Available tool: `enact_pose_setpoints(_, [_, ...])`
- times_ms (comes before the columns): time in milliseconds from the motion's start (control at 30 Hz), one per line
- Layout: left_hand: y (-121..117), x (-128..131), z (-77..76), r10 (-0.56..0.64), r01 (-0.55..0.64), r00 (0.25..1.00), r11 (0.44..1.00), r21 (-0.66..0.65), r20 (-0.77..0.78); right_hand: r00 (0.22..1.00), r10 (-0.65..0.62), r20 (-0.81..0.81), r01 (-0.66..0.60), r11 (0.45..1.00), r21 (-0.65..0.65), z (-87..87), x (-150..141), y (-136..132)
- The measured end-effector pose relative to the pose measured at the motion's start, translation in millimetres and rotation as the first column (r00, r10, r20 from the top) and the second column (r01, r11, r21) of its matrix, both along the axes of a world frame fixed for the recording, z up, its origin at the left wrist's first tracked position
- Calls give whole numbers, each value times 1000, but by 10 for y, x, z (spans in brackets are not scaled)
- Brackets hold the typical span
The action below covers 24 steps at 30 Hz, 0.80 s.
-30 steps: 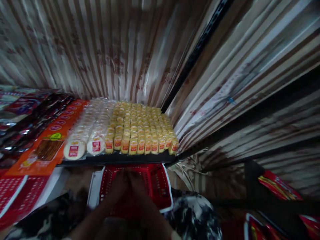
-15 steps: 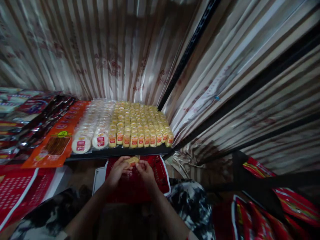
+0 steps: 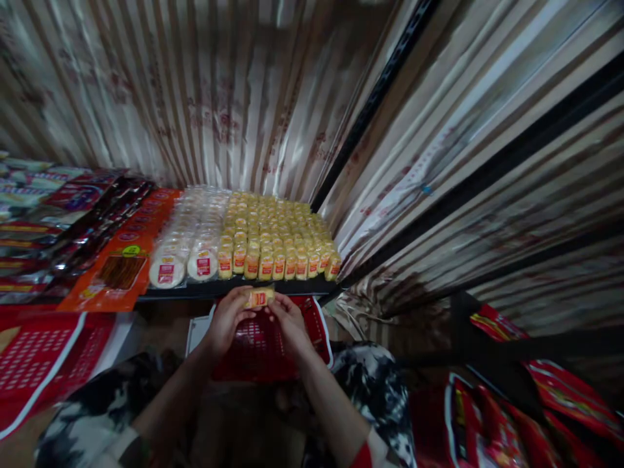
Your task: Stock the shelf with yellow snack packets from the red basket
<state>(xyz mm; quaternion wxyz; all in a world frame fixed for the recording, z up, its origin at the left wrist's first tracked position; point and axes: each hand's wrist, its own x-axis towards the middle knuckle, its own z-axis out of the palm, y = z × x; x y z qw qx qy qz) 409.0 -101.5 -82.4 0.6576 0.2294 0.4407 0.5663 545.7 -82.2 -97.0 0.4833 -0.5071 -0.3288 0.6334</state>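
Note:
Between my two hands is a small yellow wrapped snack cake point(image 3: 259, 298) with a red and white label facing up. My left hand point(image 3: 229, 318) pinches its left end, and my right hand point(image 3: 288, 317) grips its right end with thumb and fingers. Both hands are over a red plastic basket point(image 3: 258, 354) with a white rim, just in front of the shelf edge. Rows of matching yellow snack cakes point(image 3: 277, 250) stand on the black shelf behind them.
Round white wrapped cakes point(image 3: 167, 270), an orange snack packet point(image 3: 114, 276) and dark shiny packets point(image 3: 92, 218) line the shelf leftward. Another red basket point(image 3: 41, 351) is at left. Red packets point(image 3: 507, 422) are low at right. A black metal post point(image 3: 358, 136) rises before the striped sheeting.
The snack cake has turned so its label shows clearly, and my hands have risen slightly toward the shelf edge. The view has shifted a little.

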Motion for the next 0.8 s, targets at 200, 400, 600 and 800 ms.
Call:
enact_pose_setpoints(200, [39,-5,-17,137,-133,974,990,34,-183,996,-70,-54,62,989,-137,-31,-196,-73])
enact_pose_setpoints(400, [136,-117,-38,275,-274,923,961,40,-268,992,78,102,-70,994,-79,-155,-363,-29])
enact_pose_setpoints(600, [252,-293,-83,331,-296,805,943,152,-492,838,-167,519,-64,915,398,-117,-407,32])
enact_pose_setpoints(800, [303,-343,-50,343,-297,644,936,190,-684,756,-85,648,-379,751,541,29,-495,31])
